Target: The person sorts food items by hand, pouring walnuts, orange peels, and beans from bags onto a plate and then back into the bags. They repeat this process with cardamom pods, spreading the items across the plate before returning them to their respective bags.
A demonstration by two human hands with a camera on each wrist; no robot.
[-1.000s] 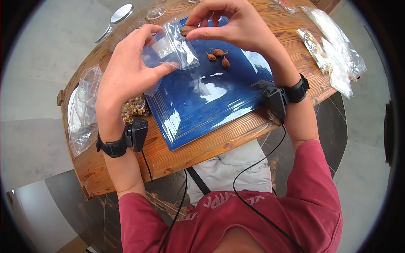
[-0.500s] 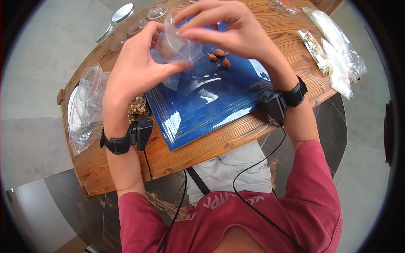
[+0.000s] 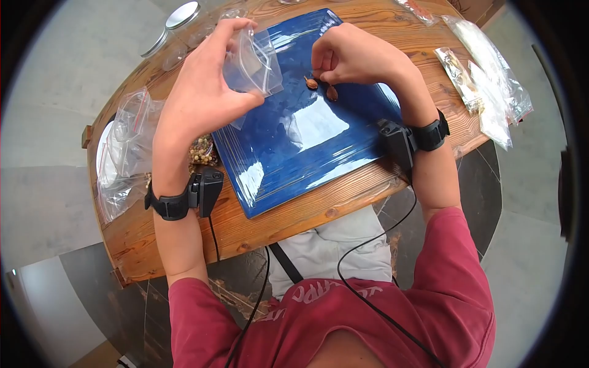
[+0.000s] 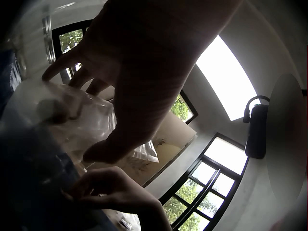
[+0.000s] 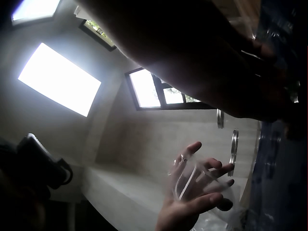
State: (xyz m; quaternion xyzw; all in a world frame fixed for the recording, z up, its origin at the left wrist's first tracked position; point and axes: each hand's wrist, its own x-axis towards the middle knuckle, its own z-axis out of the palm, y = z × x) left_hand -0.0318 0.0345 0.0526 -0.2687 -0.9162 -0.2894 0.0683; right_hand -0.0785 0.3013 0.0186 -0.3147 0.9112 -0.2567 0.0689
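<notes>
Blue, glossy and square-cornered, the tray lies in front of me on the wooden table, with bright reflections across its surface. My left hand is curved wide around a clear zip bag, gripping it between the thumb at its lower edge and the fingers at the upper side, so that I hold it up over the tray's left part. In the left wrist view a dark shape shows through the film; I cannot tell whether it is inside the bag. My right hand is narrow, its fingers bent and their tips close together, low over the tray just beside one brown pod. A second brown pod lies near it on the tray, below my fingers; whether my fingertips pinch anything, I cannot tell. The clear bag is to the left of both pods, apart from them. By my left forearm are small mixed beads, and beyond them crumpled clear bags lie at the table's left side. Silver-topped jars stand past my left hand, and filled plastic packets lie to the right, beyond my right forearm.
</notes>
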